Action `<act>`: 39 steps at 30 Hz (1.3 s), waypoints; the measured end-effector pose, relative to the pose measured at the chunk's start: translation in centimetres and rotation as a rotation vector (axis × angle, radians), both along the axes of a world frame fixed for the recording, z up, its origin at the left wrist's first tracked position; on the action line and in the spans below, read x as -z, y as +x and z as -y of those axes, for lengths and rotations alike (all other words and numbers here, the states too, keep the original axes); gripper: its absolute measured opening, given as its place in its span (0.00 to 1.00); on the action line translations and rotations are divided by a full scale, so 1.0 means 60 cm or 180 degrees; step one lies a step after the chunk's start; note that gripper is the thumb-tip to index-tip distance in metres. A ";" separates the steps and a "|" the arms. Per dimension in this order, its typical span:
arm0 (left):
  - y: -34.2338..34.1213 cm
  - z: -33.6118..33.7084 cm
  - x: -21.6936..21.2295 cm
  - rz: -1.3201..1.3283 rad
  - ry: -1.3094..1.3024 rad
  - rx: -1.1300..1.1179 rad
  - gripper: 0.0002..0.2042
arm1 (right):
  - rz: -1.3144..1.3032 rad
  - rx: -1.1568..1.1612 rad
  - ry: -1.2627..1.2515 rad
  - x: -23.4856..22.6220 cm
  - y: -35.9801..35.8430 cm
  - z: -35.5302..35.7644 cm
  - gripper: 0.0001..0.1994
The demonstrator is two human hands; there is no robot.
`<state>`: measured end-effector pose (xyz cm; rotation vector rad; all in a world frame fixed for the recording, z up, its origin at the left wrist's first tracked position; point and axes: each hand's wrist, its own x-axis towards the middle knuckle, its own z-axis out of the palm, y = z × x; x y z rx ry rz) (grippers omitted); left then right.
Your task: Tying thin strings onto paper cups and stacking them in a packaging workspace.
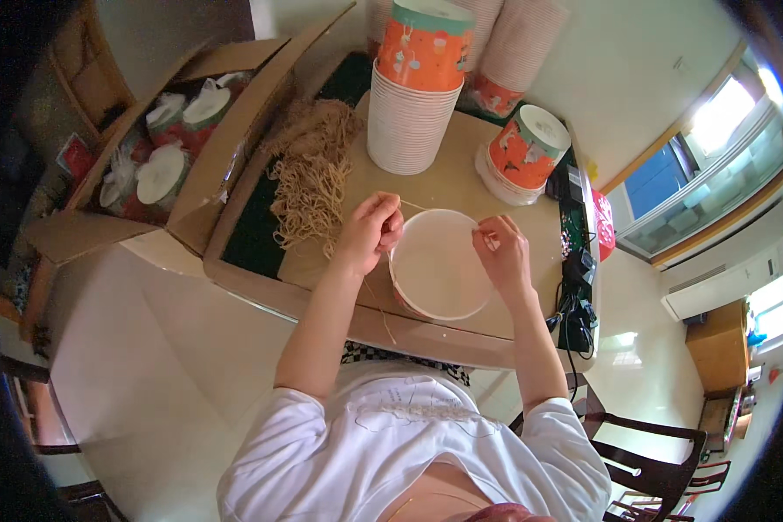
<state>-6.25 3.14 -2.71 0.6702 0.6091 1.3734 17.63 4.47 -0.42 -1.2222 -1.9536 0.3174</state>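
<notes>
A white paper bucket (444,265) stands with its mouth up near the table's front edge, between my hands. At its left rim my left hand (374,230) is closed on a thin tan string. One length of string (415,205) runs from these fingers to the far rim; a loose tail (383,317) dangles over the table's edge. My right hand (505,252) is pinched closed at the bucket's right rim, and what lies between its fingertips is too small to make out. A heap of tan strings (313,187) lies beyond my left hand.
A tall stack of nested buckets (409,126) stands behind, a shorter orange stack (528,152) to the right. An open cardboard box (209,187) with bagged buckets is at the left. Black cables (574,304) hang along the table's right edge, near a dark chair (648,452).
</notes>
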 end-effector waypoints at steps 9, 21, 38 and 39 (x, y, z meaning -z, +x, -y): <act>-0.044 -0.028 0.023 -0.0071 -0.0504 0.0782 0.14 | -0.0685 -0.0017 -0.1069 0.028 0.030 -0.054 0.05; -0.021 -0.034 0.035 -0.2620 -0.0802 0.1207 0.08 | -0.0116 -0.0405 -0.3527 0.020 0.072 -0.091 0.20; -0.013 -0.033 0.005 -0.3261 -0.1128 0.1872 0.18 | 0.0025 -0.0541 -0.3327 0.015 0.060 -0.087 0.16; -0.013 -0.029 0.011 -0.3314 -0.1166 0.2054 0.20 | 0.0222 -0.0637 -0.3625 0.029 0.064 -0.092 0.15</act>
